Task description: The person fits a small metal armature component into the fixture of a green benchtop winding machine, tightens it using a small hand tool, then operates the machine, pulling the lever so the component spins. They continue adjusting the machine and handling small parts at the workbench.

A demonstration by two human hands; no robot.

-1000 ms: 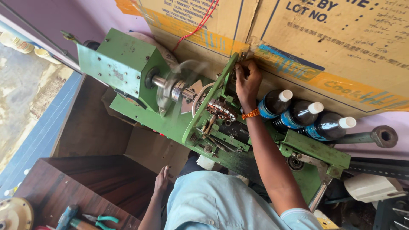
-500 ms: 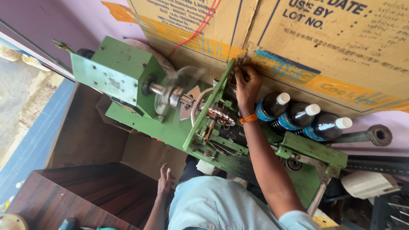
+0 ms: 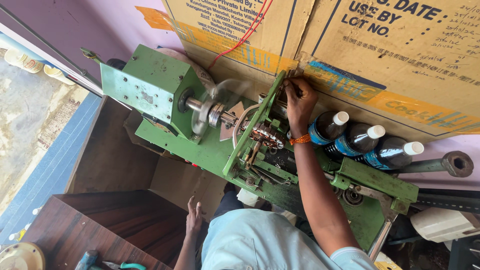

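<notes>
A green metal machine [image 3: 160, 87] stands in front of me, and a disc [image 3: 212, 107] on its shaft is blurred from spinning. My right hand [image 3: 299, 102], with an orange thread band at the wrist, reaches over the machine. Its fingers are curled on the top end of a slanted green bar [image 3: 255, 127], close to the cardboard. What lies under the fingers is hidden. My left hand [image 3: 194, 217] hangs low beside my light blue shirt. Its fingers are apart and hold nothing, next to a wooden cabinet [image 3: 100, 220].
Large cardboard boxes [image 3: 390, 55] stand behind the machine, with a red wire [image 3: 240, 42] running over them. Three dark bottles with white caps [image 3: 357, 140] lie to the right of my hand. Teal-handled pliers [image 3: 122, 265] rest on the cabinet. A metal rod with a nut end [image 3: 455, 164] sticks out at the right.
The view has shifted a little. My right hand stays at the top of the green bar and the disc keeps spinning. My left hand stays low.
</notes>
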